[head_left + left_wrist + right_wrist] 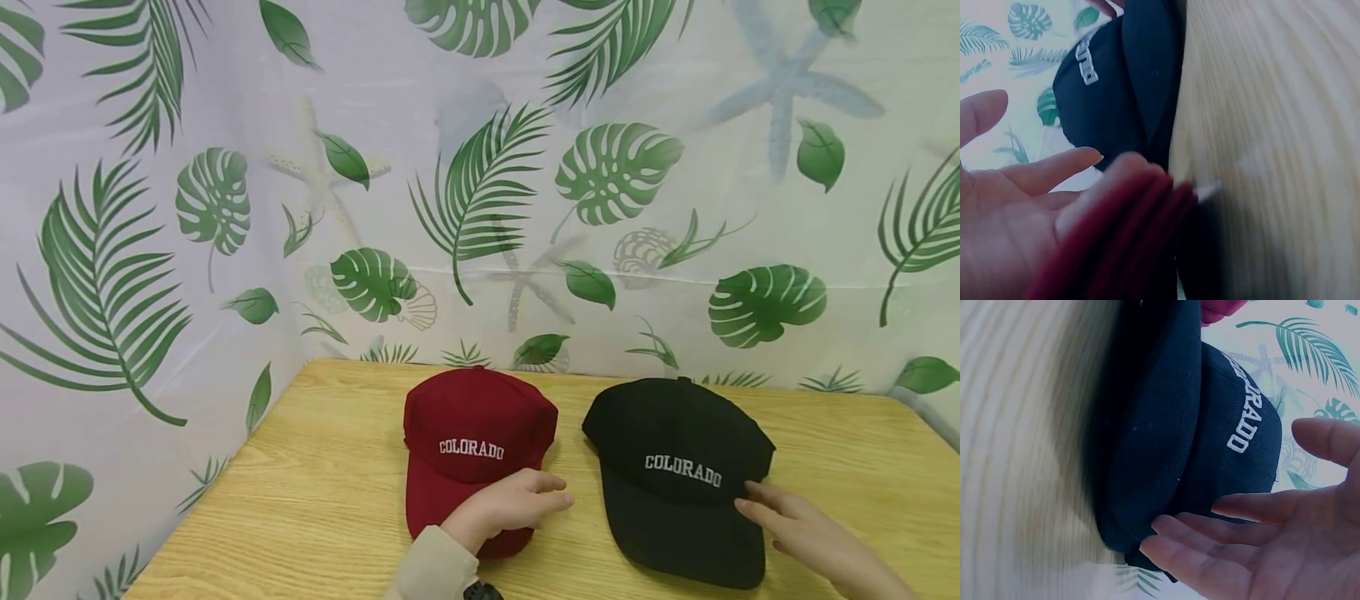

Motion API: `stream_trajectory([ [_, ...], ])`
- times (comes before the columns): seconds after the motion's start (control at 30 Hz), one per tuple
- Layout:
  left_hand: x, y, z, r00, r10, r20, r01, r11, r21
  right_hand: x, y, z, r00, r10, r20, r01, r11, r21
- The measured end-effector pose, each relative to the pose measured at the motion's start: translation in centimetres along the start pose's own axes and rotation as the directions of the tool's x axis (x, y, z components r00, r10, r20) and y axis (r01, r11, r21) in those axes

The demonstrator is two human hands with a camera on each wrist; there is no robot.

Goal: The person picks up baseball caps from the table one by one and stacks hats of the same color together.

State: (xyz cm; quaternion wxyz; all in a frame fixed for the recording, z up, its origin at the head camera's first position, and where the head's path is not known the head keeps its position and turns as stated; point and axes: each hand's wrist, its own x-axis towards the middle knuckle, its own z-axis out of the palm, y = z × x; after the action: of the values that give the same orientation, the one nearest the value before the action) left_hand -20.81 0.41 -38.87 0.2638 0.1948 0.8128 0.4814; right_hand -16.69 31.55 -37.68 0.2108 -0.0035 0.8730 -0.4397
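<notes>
A red baseball cap (476, 408) with white COLORADO lettering rests on the table, brim toward me. To its right lies a matching black baseball cap (667, 421). My left hand (513, 504) reaches across the red cap's brim, fingers loosely extended toward the gap between the caps. In the left wrist view, the red brim's edge (1116, 237) hides part of that hand's fingers. My right hand (810, 529) is at the black cap's right side, fingertips right at the cap where crown meets brim. The right wrist view shows its fingers (1254, 503) relaxed and spread beside the black cap.
Both caps sit on a light wood-grain table (300, 492). Behind and to the left hangs a white sheet (315, 208) printed with green leaves and starfish. A dark watch (482, 592) is on the left wrist, below a cream sleeve (435, 567).
</notes>
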Motion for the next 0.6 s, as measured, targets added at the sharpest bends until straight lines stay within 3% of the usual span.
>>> stream_trajectory([
  [0.13,0.1,-0.3,-0.5,1.000,-0.001,0.003,0.001,0.994,-0.108,0.0,0.0,0.0,1.000,0.009,-0.009,-0.009,1.000,-0.020],
  [0.37,-0.1,-0.3,-0.9,0.999,0.022,-0.029,-0.025,0.995,-0.092,-0.2,-0.2,0.0,0.999,-0.019,-0.030,0.017,0.997,-0.073],
  [0.5,-1.0,0.2,-1.2,0.995,0.097,-0.026,-0.094,0.992,0.084,-0.8,-1.3,0.7,0.985,-0.116,-0.127,0.089,0.975,-0.204],
  [0.6,-2.0,1.2,-1.5,0.980,0.193,-0.058,-0.170,0.948,0.270,-1.6,-3.2,1.8,0.936,-0.263,-0.234,0.181,0.930,-0.321],
])
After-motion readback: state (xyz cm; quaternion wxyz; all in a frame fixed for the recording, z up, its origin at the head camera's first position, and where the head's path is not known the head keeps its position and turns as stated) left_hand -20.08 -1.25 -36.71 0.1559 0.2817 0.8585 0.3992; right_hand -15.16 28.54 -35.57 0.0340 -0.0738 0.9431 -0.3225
